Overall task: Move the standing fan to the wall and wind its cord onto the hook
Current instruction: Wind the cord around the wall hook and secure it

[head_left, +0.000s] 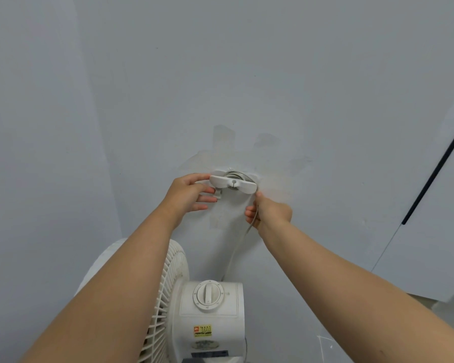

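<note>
A white standing fan (pixel 210 310) stands against the pale wall, its grille facing left and its dial on top. Above it a white hook (pixel 232 183) is fixed to the wall, with turns of grey cord wound behind its front plate. My left hand (pixel 192 192) holds the hook's left end, and a small white plug shows under its fingers. My right hand (pixel 269 212) grips the cord (pixel 244 237) just below the hook's right end. From there the cord runs down toward the fan.
The wall (pixel 220 74) shows patched marks around the hook. A white door or panel (pixel 430 231) with a dark vertical strip stands at the right. A wall corner lies at the left.
</note>
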